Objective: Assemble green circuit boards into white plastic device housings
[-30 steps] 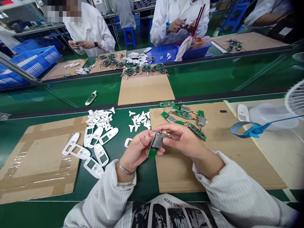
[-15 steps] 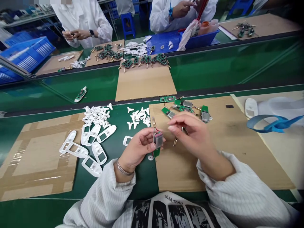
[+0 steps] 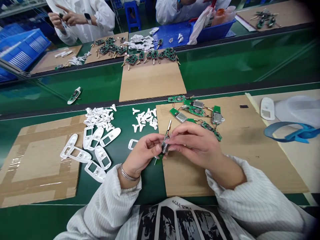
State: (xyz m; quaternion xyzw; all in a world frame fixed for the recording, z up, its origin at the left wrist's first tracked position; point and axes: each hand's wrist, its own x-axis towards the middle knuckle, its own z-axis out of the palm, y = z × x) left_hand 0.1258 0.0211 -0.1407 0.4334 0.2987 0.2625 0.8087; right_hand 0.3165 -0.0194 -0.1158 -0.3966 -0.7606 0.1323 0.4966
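My left hand (image 3: 146,151) is closed around a small green circuit board (image 3: 165,146) with a display part and a brass-coloured metal tip on wires pointing up. The fingers of my right hand (image 3: 197,143) are pinched on the same board from the right, by its upper part. Fingers hide much of the board. Just beyond my right hand, several more circuit boards (image 3: 196,110) with displays and metal tips lie on a cardboard sheet (image 3: 237,156). Small white plastic tips (image 3: 143,118) lie beyond my left hand, and a white frame piece (image 3: 132,144) rests beside it.
White plastic shell halves (image 3: 103,158) and a pile of white tips (image 3: 98,116) lie to the left, partly over another cardboard sheet (image 3: 45,166). A blue strap (image 3: 287,131) lies at right. Across the green belt (image 3: 220,70), two people in white coats are at their bench.
My right hand has moved left and down to the board and its fingers have closed on it. The board has turned in my left hand. The view has shifted slightly.
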